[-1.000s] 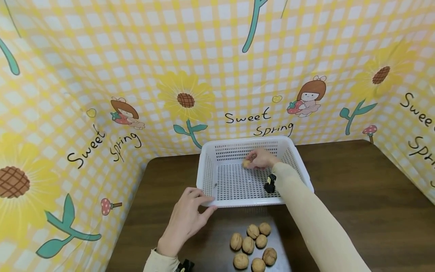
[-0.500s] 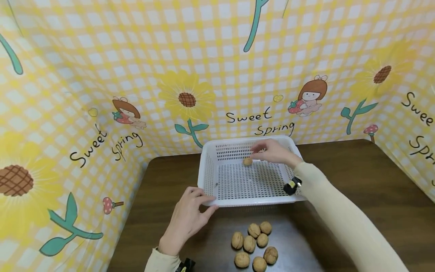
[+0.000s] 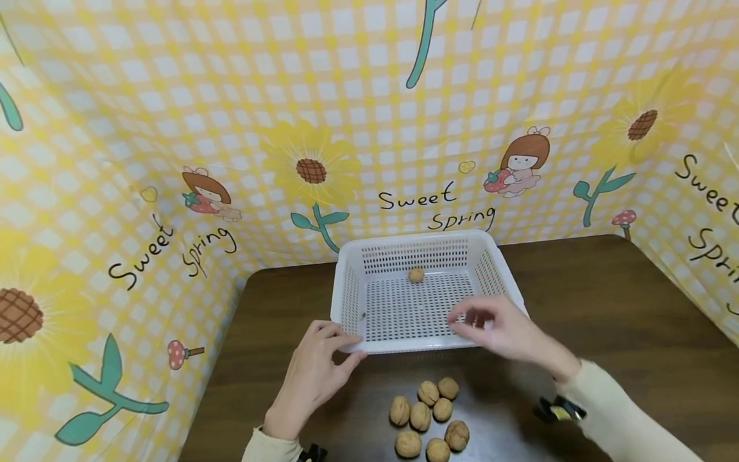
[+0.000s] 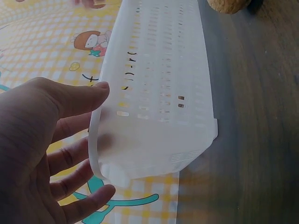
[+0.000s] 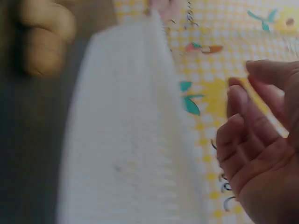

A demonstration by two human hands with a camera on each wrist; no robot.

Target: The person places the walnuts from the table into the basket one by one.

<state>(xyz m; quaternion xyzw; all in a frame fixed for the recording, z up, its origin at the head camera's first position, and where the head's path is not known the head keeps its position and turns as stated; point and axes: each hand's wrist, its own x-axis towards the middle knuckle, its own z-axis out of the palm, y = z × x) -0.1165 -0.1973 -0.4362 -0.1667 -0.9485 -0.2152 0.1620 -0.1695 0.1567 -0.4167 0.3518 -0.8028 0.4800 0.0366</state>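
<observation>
A white perforated plastic basket (image 3: 404,345) stands on the table, with one walnut (image 3: 416,274) lying on its floor near the back wall. My left hand (image 3: 314,372) holds the basket's near left corner, thumb on the outer side of the rim and fingers at the other side in the left wrist view. Over the near right part of the basket, my right hand (image 3: 508,330) hangs with loosely bent fingers and nothing between them, as the right wrist view also shows. Several walnuts (image 3: 420,416) lie in a loose group on the table in front of the basket.
The dark wooden table (image 3: 589,301) reaches back to a yellow checked cloth (image 3: 369,128) with printed sunflowers, which hangs close behind the basket and along both sides. Black wrist cameras sit at both cuffs.
My right hand has let go of the walnut inside the basket and drawn back toward the near right rim. The left hand keeps its place on the corner.
</observation>
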